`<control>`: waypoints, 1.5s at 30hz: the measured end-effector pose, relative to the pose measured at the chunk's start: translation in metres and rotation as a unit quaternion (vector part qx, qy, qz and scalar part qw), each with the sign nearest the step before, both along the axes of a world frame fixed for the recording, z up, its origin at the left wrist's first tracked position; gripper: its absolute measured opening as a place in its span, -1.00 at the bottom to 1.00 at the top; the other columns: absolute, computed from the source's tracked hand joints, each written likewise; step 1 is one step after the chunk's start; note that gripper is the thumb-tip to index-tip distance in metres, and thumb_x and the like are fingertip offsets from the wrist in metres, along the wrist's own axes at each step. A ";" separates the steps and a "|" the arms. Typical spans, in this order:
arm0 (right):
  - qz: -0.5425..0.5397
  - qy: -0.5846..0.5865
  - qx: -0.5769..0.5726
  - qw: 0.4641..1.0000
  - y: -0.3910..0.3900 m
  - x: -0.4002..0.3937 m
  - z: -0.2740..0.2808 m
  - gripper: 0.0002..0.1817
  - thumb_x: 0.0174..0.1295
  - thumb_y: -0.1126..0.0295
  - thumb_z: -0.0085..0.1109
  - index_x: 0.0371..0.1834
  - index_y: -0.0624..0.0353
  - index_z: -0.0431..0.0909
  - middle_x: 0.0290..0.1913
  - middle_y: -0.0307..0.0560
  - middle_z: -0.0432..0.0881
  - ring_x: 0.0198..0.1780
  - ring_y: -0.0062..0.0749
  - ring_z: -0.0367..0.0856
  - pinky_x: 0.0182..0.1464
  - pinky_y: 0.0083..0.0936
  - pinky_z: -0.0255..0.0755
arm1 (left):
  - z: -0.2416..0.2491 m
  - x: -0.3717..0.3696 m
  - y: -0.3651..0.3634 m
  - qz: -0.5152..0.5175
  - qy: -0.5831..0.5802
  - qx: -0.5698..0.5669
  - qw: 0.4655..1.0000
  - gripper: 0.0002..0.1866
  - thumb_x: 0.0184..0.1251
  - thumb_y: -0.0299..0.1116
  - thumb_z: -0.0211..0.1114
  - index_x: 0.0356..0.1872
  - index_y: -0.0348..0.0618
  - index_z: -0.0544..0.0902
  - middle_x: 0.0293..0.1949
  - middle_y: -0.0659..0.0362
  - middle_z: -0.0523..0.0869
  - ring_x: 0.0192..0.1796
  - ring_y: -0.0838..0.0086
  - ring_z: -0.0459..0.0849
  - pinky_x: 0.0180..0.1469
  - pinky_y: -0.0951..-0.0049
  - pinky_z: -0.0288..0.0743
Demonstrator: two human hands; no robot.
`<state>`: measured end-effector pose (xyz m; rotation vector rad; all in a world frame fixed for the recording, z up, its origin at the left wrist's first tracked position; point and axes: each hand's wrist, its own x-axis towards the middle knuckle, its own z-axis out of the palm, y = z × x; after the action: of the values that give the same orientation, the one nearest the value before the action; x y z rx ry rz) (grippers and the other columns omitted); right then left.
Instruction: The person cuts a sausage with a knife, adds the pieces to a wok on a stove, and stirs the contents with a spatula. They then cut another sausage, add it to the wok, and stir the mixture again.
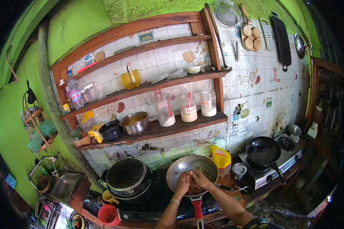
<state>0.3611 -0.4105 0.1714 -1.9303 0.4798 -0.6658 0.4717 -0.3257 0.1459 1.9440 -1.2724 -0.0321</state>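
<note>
A wide metal frying pan [175, 168] with a red handle [198, 213] sits on the dark stove in front of me. Chopped food with green and brown bits [195, 189] lies in it. Over the pan, my left hand [183, 184] and my right hand [201, 179] meet with fingers bent and pinched. Whatever they hold between them is too small or hidden to make out. Close to the pan's right side stands a yellow pouch [221, 157]. A dark-handled utensil [223, 187] lies just right of the pan, partly behind my right forearm.
Left of the pan is a black pot with a ridged top [127, 173]. On the right, a black frying pan [262, 150] rests on a two-burner stove [283, 166]; a small metal cup [239, 169] stands beside it. Above, wooden shelves [149, 133] hold jars. A red container [108, 215] is lower left.
</note>
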 end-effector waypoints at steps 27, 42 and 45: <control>0.076 0.021 0.274 0.959 0.007 -0.002 0.009 -0.55 0.29 0.00 -0.24 -0.15 0.20 0.41 -0.62 -0.15 0.41 -0.59 -0.51 0.36 -0.56 -0.63 0.29 | 0.017 -0.010 -0.003 0.047 0.059 0.037 0.996 -0.59 0.36 -0.21 -0.26 -0.18 -0.38 0.45 -0.39 -0.21 0.57 -0.28 -0.09 0.53 -0.23 0.08 0.38; -0.059 0.009 0.005 0.998 0.014 0.007 0.000 -0.51 0.26 0.03 -0.17 -0.10 0.28 0.46 -0.29 0.21 0.57 -0.19 -0.14 0.55 -0.07 -0.39 0.34 | -0.001 0.000 -0.012 0.027 0.006 0.061 0.998 -0.66 0.30 -0.30 -0.14 -0.18 -0.46 0.38 -0.36 -0.26 0.56 -0.26 -0.08 0.54 -0.17 0.06 0.40; -0.063 -0.019 0.010 0.998 0.014 0.003 0.006 -0.51 0.26 0.02 -0.16 -0.15 0.27 0.50 -0.32 0.17 0.58 -0.22 -0.22 0.55 -0.11 -0.41 0.35 | 0.000 -0.009 -0.007 0.010 -0.029 -0.042 0.999 -0.69 0.25 -0.35 -0.06 -0.16 -0.46 0.38 -0.36 -0.23 0.57 -0.25 -0.04 0.55 -0.18 0.06 0.40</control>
<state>0.3639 -0.3961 0.1778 -1.8761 0.5862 -0.7746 0.4627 -0.3328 0.1456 1.8968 -1.2720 0.0881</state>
